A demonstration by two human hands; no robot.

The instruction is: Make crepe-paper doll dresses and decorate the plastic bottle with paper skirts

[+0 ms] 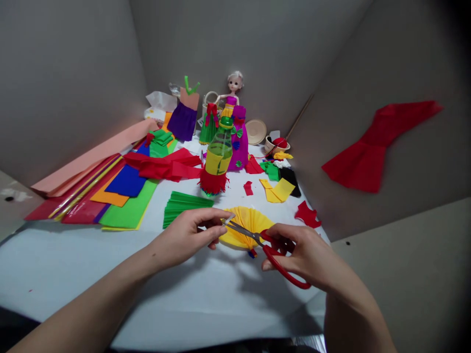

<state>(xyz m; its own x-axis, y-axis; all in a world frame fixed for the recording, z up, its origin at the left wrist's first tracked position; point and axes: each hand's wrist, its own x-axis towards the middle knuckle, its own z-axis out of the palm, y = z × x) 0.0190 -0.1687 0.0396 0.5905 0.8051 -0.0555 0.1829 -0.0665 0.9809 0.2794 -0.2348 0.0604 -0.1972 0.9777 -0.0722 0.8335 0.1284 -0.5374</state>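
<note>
L forearm comes in from btm L, angled up & R; L wrist nearly straight, w/ a small dark mark by it. L hand has its back up, index & thumb tips close tog. in a pinch, other fingers curled under. R forearm rises from btm R, leaning L; R wrist bent, R hand pointing inward, fingers curled in a grip. Arms bare; hands near, not touching.
</note>
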